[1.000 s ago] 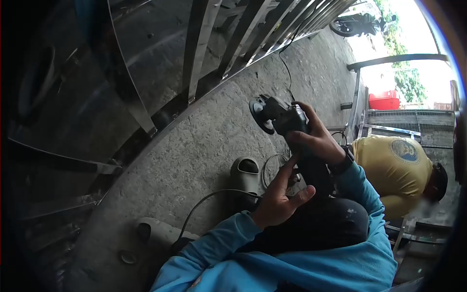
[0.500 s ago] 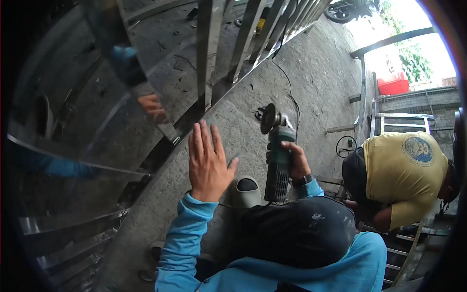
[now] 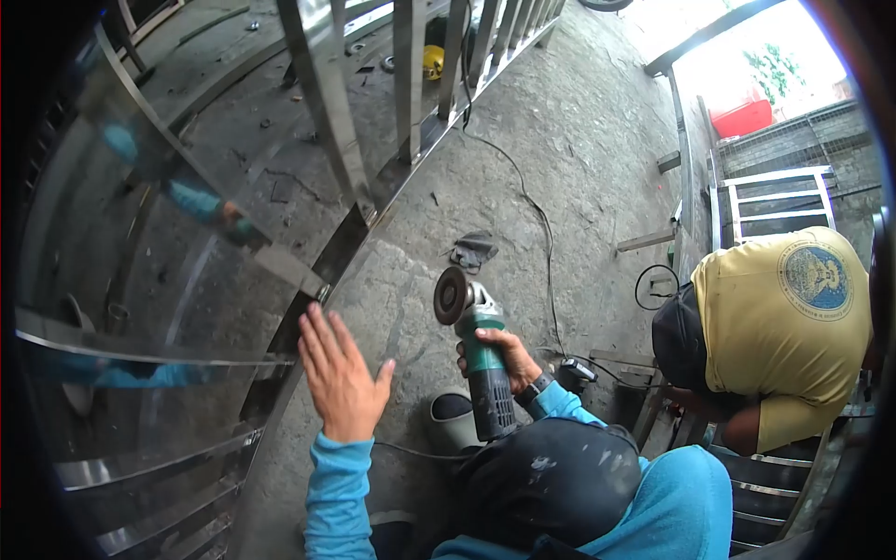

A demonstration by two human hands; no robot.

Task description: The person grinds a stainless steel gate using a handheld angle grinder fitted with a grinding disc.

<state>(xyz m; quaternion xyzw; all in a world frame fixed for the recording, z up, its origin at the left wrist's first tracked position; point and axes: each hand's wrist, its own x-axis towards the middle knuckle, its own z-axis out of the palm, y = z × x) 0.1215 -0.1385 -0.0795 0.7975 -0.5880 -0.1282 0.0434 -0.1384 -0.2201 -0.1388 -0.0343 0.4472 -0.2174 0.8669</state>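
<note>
At far left a polished steel gate (image 3: pixel 187 280) with upright bars lies across the concrete floor (image 3: pixel 579 121), its shiny sheet mirroring blue sleeves. The left hand (image 3: pixel 341 378) is raised beside the gate's lower edge, palm open and fingers spread, holding nothing; whether it touches the metal cannot be told. Just right of it, the right hand (image 3: pixel 509 359) is wrapped around the green body of an angle grinder (image 3: pixel 481 359), which points up and away with its disc (image 3: pixel 453 295) near the gate's edge but clear of it. A grey sandal (image 3: pixel 453 420) sits below the grinder, just beside the dark knee. A crumpled dark scrap (image 3: pixel 473 252) lies on the floor beyond the disc, and a black cable (image 3: pixel 537 224) snakes from the bars toward the grinder. Farther right, another person in a yellow shirt (image 3: pixel 793 327) bends over, close beside a steel frame (image 3: pixel 775 196).
</note>
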